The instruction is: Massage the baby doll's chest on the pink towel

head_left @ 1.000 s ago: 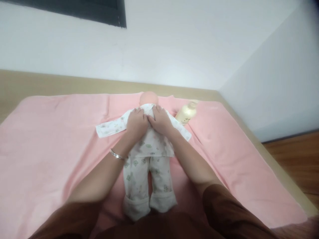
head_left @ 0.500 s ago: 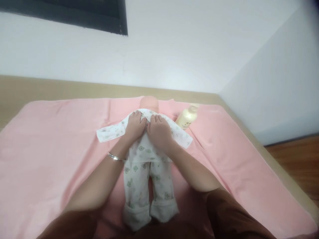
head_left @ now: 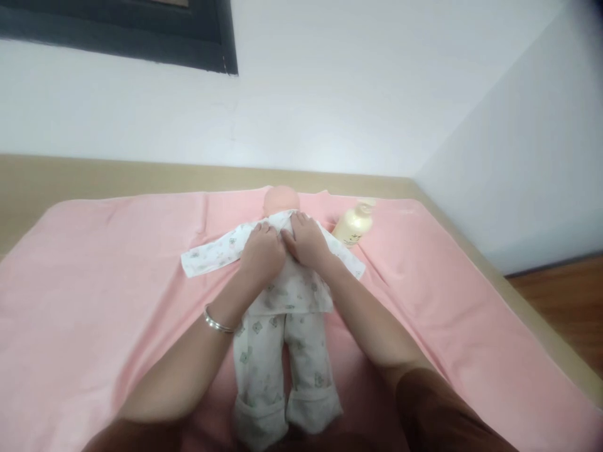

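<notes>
A baby doll lies on its back with its head away from me, dressed in a white printed shirt and matching pants with rolled cuffs. The shirt's sleeves spread out to both sides. My left hand, below a silver bangle, is closed on the shirt's front at the chest. Close beside it, my right hand pinches the cloth just below the collar. The fingers hide the small part of the shirt between them.
A pale yellow pump bottle leans or lies beside the doll's right-hand sleeve. Under everything spreads a pink blanket on a wooden surface. A white wall with a dark frame rises behind.
My left hand has moved slightly right and down, its fingers curling more. My right hand has shifted a little right and up along the shirt front. The shirt's hem now shows more fully.
</notes>
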Motion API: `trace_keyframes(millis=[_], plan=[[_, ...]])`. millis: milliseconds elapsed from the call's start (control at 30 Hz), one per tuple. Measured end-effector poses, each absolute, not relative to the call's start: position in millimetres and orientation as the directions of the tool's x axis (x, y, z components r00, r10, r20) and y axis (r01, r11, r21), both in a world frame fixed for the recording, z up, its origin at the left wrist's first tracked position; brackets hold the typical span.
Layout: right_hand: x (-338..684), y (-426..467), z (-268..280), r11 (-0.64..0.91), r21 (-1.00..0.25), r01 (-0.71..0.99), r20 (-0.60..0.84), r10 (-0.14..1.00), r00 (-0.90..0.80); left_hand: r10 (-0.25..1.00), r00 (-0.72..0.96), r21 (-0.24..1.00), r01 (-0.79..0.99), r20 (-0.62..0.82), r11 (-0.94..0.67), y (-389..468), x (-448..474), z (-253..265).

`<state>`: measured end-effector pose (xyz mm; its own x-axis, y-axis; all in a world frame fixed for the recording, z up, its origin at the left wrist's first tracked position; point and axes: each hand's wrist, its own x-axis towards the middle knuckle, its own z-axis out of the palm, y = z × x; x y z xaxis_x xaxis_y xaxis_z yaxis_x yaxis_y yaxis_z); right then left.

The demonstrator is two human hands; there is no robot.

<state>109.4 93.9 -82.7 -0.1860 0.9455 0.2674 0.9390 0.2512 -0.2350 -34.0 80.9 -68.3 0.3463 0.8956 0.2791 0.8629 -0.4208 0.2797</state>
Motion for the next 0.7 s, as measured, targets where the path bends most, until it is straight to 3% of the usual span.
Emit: trace_keyframes(millis=[200, 400, 533, 700], plan=[[94, 76, -78, 0.219, -0.180, 0.959, 0.297, 0.942, -0.159, 0.952, 0.250, 0.436, 0.847, 0.178, -0.305, 106, -45, -81], [76, 53, -74, 0.218, -0.057, 0.974, 0.350, 0.918, -0.185, 0.890, 0.330, 0.348, 0.832, 0.315, -0.431, 120, -52, -105], [86, 65, -74, 0.256, -0.166, 0.952, 0.298, 0.934, -0.199, 0.930, 0.196, 0.445, 0.835, 0.309, -0.324, 116, -48, -108], [99, 88, -85, 0.231, -0.278, 0.932, 0.273, 0.950, -0.154, 0.945, 0.157, 0.482, 0.828, 0.288, -0.285, 116, -44, -108]])
